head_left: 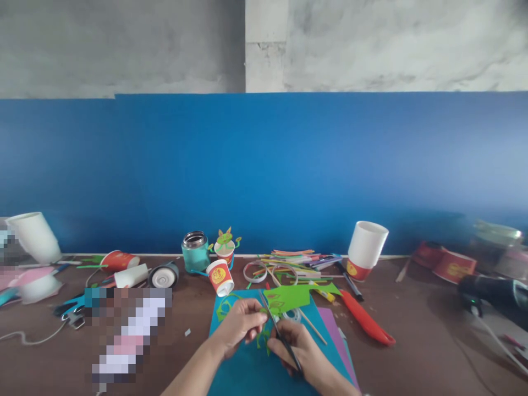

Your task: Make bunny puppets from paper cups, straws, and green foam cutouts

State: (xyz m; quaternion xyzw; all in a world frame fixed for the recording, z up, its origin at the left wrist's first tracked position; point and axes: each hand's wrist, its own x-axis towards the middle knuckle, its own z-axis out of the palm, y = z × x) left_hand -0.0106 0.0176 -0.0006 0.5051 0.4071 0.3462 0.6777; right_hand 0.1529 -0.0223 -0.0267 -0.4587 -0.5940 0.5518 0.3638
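My left hand point(243, 323) pinches the near left edge of a sheet of green paper point(293, 297) between thumb and fingertips. Leaf-like outlines are drawn on that paper. In my right hand point(303, 347) is a pair of dark-handled scissors point(284, 340), its fingers closed round the handle. The blades point up and away, lying against the paper's left part close to my left fingertips. Under both hands lies a blue sheet point(231, 377), with green cut-out scraps point(224, 309) on it. Some scraps between my hands are partly hidden.
Behind stand a teal jar point(195, 254), a red-and-white paper cup point(220, 279), a decorated cup point(224, 250) and stacked white cups point(367, 247). Coloured strips point(289, 258) and tape rolls point(284, 273) lie mid-back. A red-orange pouch-like item point(367, 320) is at right.
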